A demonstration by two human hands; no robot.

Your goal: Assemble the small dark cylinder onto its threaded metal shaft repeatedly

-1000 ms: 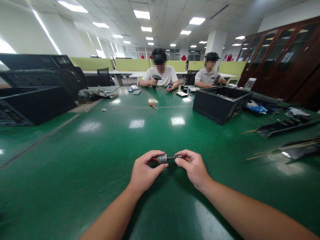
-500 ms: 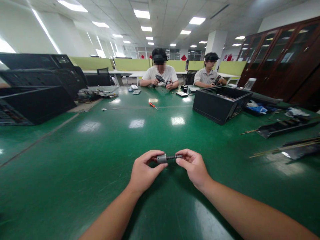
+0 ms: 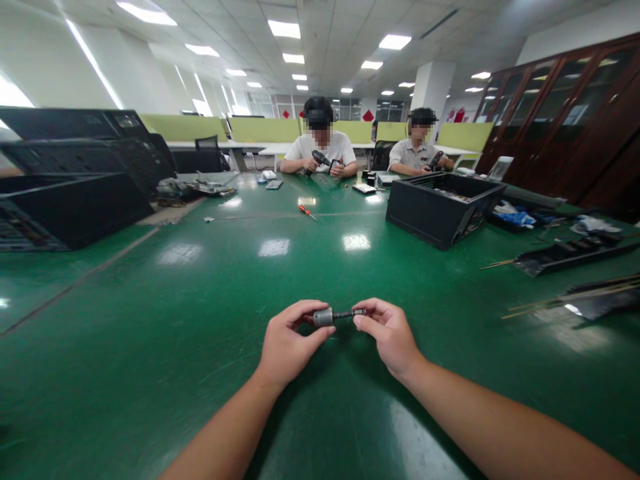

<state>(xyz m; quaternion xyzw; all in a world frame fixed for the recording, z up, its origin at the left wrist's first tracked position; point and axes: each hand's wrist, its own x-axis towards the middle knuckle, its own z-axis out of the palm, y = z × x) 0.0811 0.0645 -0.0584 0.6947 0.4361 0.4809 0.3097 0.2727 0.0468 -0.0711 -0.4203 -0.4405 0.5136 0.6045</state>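
A small grey metal cylinder [image 3: 323, 317] with a thin dark shaft [image 3: 343, 315] lies level between my hands, above the green table [image 3: 220, 287]. My left hand [image 3: 293, 339] pinches the cylinder between thumb and fingers. At the shaft's right end is a narrow dark and silvery piece [image 3: 359, 312], which the thumb and fingertips of my right hand [image 3: 393, 333] grip. Whether this end piece is joined to the shaft cannot be made out.
An orange screwdriver [image 3: 305, 211] lies farther back. Black computer cases stand at left [image 3: 75, 210] and right [image 3: 440, 210]. Dark metal parts with thin rods [image 3: 575, 250] lie at right. Across the table sit two people [image 3: 320, 150], [image 3: 417, 152] holding tools.
My right hand and the end piece have shifted very slightly to the right. My left hand keeps its grip on the cylinder.
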